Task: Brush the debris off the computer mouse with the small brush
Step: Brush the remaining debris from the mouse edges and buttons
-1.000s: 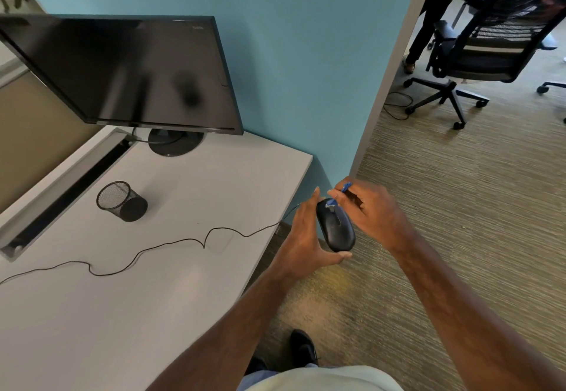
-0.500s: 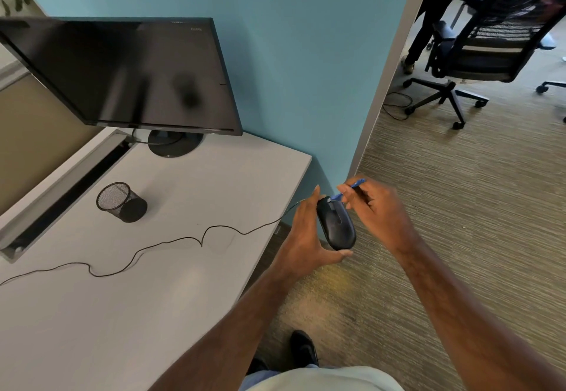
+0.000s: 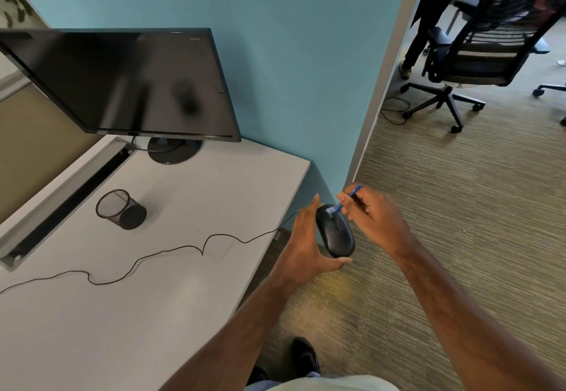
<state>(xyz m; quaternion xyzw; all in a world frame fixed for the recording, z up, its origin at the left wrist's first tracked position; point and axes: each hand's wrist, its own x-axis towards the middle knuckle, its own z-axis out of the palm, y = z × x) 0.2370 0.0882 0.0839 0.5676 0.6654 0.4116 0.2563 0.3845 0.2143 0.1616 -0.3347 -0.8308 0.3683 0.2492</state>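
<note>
My left hand [image 3: 306, 243] cradles the mouse [image 3: 335, 233] by its sides — light, slick plastic (cord trailing). My right hand [image 3: 372, 217] pinches the brush [image 3: 347, 199], bristles on its front.

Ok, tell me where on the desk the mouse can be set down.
Bare patches on the desk: the near stretch below the cable, and between the mesh cup and right edge. Crowded under the monitor, around its base.

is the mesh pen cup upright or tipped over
Tipped over: the mesh pen cup lies on its side on the desk, open mouth facing left.
</note>
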